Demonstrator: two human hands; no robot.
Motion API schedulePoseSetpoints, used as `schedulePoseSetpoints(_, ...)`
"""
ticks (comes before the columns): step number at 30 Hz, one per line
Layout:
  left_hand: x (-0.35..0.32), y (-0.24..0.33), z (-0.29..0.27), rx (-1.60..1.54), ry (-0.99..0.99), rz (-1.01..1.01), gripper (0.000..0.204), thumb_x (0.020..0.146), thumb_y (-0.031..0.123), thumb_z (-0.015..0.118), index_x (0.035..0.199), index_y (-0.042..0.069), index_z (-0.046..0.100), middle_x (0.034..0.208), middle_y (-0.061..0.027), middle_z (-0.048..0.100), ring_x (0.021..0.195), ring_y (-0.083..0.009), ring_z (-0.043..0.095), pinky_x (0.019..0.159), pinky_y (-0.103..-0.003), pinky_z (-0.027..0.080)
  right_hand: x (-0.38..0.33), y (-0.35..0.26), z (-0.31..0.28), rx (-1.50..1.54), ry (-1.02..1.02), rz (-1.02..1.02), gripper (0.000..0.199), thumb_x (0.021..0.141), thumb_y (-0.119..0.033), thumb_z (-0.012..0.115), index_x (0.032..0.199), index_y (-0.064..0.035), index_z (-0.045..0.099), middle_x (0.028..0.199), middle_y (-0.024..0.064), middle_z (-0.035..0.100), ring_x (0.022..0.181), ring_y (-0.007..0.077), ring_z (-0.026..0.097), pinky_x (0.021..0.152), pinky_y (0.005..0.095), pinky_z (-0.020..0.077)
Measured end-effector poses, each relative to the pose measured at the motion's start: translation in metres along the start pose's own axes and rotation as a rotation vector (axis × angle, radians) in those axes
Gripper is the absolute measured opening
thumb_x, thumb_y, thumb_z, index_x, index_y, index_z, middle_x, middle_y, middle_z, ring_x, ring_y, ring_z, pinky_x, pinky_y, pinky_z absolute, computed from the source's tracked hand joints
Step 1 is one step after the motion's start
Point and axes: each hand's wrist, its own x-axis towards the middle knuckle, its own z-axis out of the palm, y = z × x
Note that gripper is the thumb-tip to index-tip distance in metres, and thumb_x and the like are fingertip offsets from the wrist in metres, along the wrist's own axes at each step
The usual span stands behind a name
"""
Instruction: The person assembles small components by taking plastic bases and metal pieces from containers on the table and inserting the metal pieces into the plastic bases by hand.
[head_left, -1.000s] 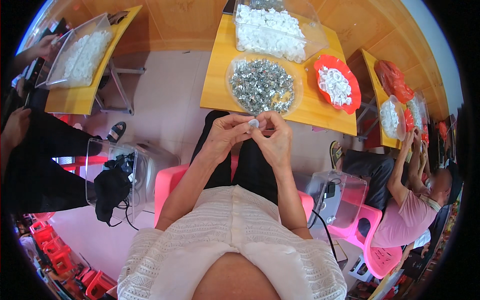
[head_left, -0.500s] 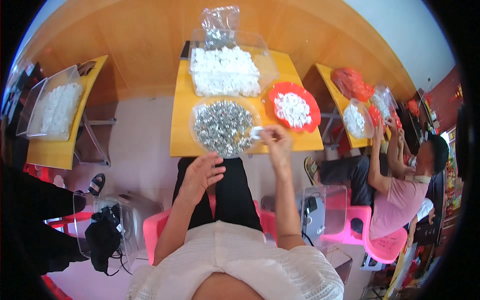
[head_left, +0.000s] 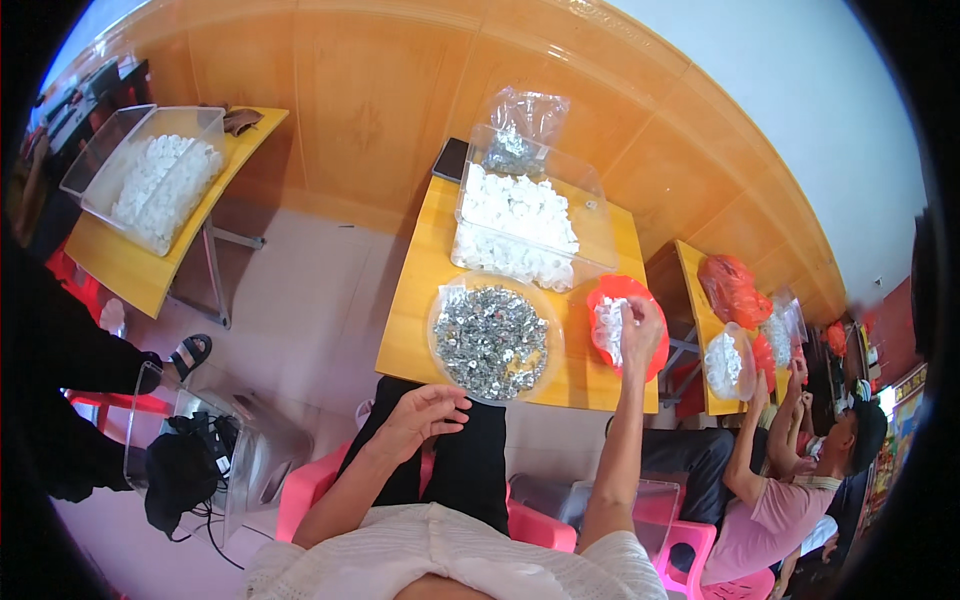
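My right hand [head_left: 643, 328] reaches over the red scalloped dish [head_left: 658, 290], fingertips drawn together and pointing down at small white pieces [head_left: 609, 325] lying in it. Whatever is between those fingertips is too small and covered to make out. My left hand [head_left: 425, 415] hovers above my lap, just off the near edge of the table. Its fingers are loosely bent and apart, with nothing visible in them. Beside it on the table stands a round clear bowl [head_left: 436, 352] full of small shiny metal parts [head_left: 490, 335].
Behind the bowl, a clear bin [head_left: 597, 235] holds many white pieces and a bag of metal parts [head_left: 513, 145]. A dark flat object [head_left: 451, 158] lies beside it. Another bin [head_left: 165, 190] stands on the left table. At right, a co-worker [head_left: 775, 510] works at another table [head_left: 690, 275].
My right hand has moved right, from the bowl's edge with a small white piece to over the red dish. My left hand has come slightly away from the bowl. The view has turned.
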Motion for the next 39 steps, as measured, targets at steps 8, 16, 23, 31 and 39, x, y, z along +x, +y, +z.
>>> schedulePoseSetpoints(8,0.019,0.015,-0.014,0.007,-0.033,-0.012,0.026,0.086,0.008,0.053,0.11,0.0,0.053,0.103,-0.012,0.058,0.09,-0.0185,0.06,0.078,-0.032,0.052,0.085,-0.09,0.114,-0.033,-0.351,-0.335,0.012,0.072,-0.008,0.062,0.083,-0.004,0.063,0.078,0.0107,0.059,0.073,0.027,0.058,0.066,0.0355,0.0456)
schedulePoseSetpoints(16,0.029,0.031,-0.024,0.05,-0.07,-0.041,0.028,0.086,0.012,0.054,0.112,0.003,0.053,0.105,-0.0084,0.058,0.092,-0.0155,0.058,0.079,-0.029,0.05,0.147,-0.089,0.239,-0.195,-1.027,-0.416,0.041,0.066,-0.019,0.071,0.105,-0.0095,0.061,0.095,0.0142,0.061,0.09,0.0269,0.059,0.079,0.0346,0.0462)
schedulePoseSetpoints(23,0.03,0.034,-0.026,-0.007,-0.051,0.001,0.027,0.088,0.012,0.051,0.113,0.002,0.052,0.105,-0.0089,0.058,0.092,-0.0157,0.058,0.079,-0.03,0.05,0.146,-0.088,0.261,-0.256,-1.098,-0.359,0.037,0.06,-0.023,0.074,0.092,-0.0045,0.065,0.087,0.0139,0.064,0.083,0.0261,0.06,0.074,0.0338,0.0473)
schedulePoseSetpoints(31,0.019,0.032,-0.024,0.013,-0.045,0.017,0.026,0.09,0.013,0.047,0.113,0.002,0.052,0.104,-0.0096,0.058,0.091,-0.0158,0.058,0.079,-0.03,0.05,0.121,-0.123,0.17,0.126,-0.718,-0.312,0.054,0.062,-0.008,0.071,0.113,-0.0076,0.053,0.093,0.0103,0.06,0.083,0.0226,0.059,0.074,0.0331,0.0478)
schedulePoseSetpoints(39,0.015,0.038,0.007,-0.073,-0.033,0.168,0.037,0.093,0.017,0.041,0.126,-0.001,0.04,0.114,-0.0111,0.054,0.098,-0.0162,0.056,0.084,-0.029,0.048,-0.025,-0.195,0.042,0.463,-0.731,-0.418,0.062,0.065,0.001,0.067,0.122,-0.0098,0.046,0.098,0.0064,0.062,0.087,0.0174,0.06,0.064,0.0256,0.0465)
